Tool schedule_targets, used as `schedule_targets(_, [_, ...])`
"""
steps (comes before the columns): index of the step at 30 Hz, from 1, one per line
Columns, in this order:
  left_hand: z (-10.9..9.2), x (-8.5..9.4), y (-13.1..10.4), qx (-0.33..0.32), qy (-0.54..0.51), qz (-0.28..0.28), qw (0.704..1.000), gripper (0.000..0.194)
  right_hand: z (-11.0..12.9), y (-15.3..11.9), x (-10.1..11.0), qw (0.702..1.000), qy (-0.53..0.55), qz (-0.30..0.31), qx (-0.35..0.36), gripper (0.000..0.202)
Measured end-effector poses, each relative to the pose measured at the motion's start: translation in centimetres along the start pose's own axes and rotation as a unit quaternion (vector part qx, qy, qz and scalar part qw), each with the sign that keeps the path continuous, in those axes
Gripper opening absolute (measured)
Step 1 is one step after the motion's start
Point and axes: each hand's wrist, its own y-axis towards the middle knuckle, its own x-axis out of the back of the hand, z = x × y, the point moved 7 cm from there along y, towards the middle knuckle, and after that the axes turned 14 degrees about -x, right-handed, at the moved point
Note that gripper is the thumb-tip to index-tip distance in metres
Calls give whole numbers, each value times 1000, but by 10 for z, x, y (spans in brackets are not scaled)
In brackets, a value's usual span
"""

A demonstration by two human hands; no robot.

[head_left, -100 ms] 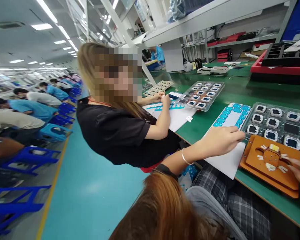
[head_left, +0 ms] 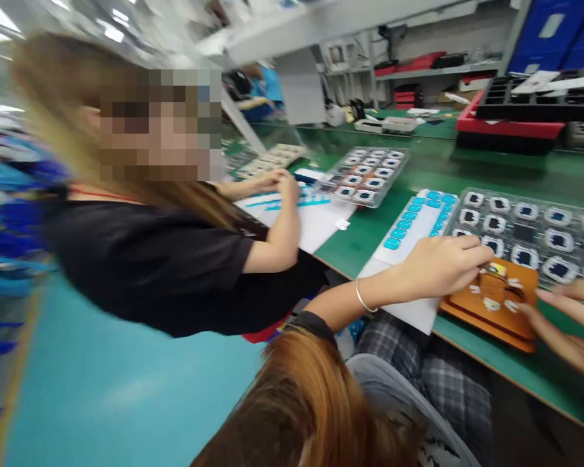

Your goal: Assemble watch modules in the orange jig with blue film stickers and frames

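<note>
An orange fixture block (head_left: pixel 509 324) with small white and metal parts in its middle lies at the front edge of the green bench. Over its far left corner is my left hand (head_left: pixel 448 264), its fingers pinched together; whatever they hold is hidden. My right hand (head_left: pixel 571 327) comes in from the right edge with fingers apart. Its fingertips are at the fixture's right side, and I see nothing between them. Behind the fixture lies a clear plastic tray (head_left: pixel 524 232) of white-framed dark square parts. A white sheet with blue stickers (head_left: pixel 403 224) is left of it.
A co-worker in a black top (head_left: pixel 150 266) sits close on my left, hands over a sticker sheet. Another clear parts tray (head_left: pixel 370 175) stands beyond. Black and red bins (head_left: pixel 511 123) are at the back right, under a shelf.
The view has swung right and blurred. My left hand has moved from the fixture's left side to over its far left corner. My right hand shows more fully beside the fixture.
</note>
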Motion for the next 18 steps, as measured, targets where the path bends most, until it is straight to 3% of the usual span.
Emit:
schedule_targets(2, [-5,-12,24,-44,-32,-10,998,17,19,10,12,995,-11,-87,41,79])
schedule_targets(5, [-7,-33,44,-94,-86,-21,992,16,17,23,-1,999,-6,-41,-6,63])
schedule_targets(9, [-6,-50,40,-137,-122,-66,981,19,6,22,-11,999,13,5,-50,44])
schedule_targets(15, [-2,-33,17,-174,-174,-166,955,17,11,20,-20,995,12,90,-39,37])
schedule_targets(18, [16,-18,15,-113,-228,-210,944,20,12,23,-21,992,-16,120,-27,33])
